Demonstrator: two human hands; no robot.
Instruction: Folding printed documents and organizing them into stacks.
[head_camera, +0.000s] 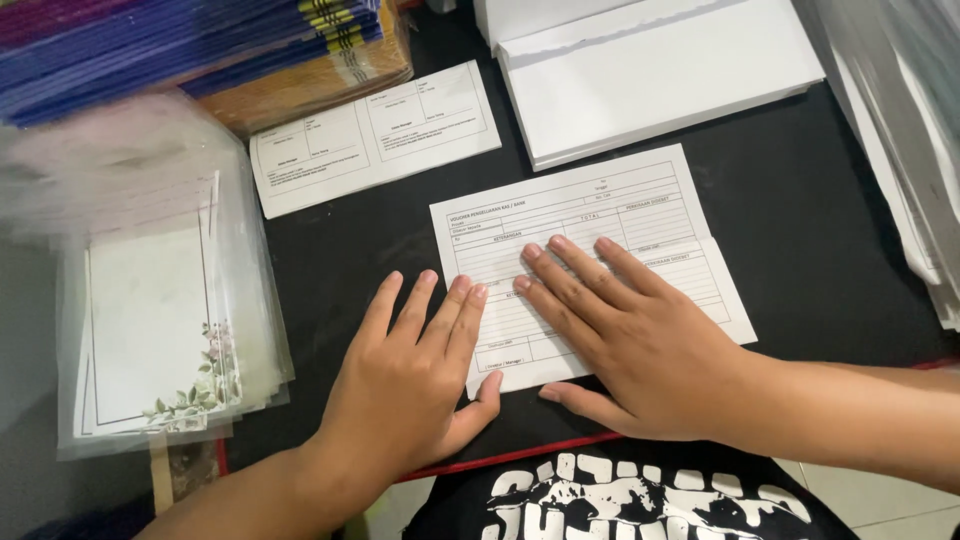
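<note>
A white printed form (600, 215) lies on the black table (820, 230) in front of me, with a second sheet's edge showing under its right side. My right hand (630, 340) rests flat on the form's lower half, fingers spread and pointing up-left. My left hand (410, 375) lies flat beside it, fingertips touching the form's left edge and the palm on the table. Neither hand grips anything.
Another printed form (375, 135) lies further back. A stack of white envelopes (650, 70) sits at the top right. Clear sleeves holding floral-bordered cards (160, 320) are piled at the left. Blue and purple paper stacks (190, 45) fill the top left. More sleeved paper (915, 150) lines the right edge.
</note>
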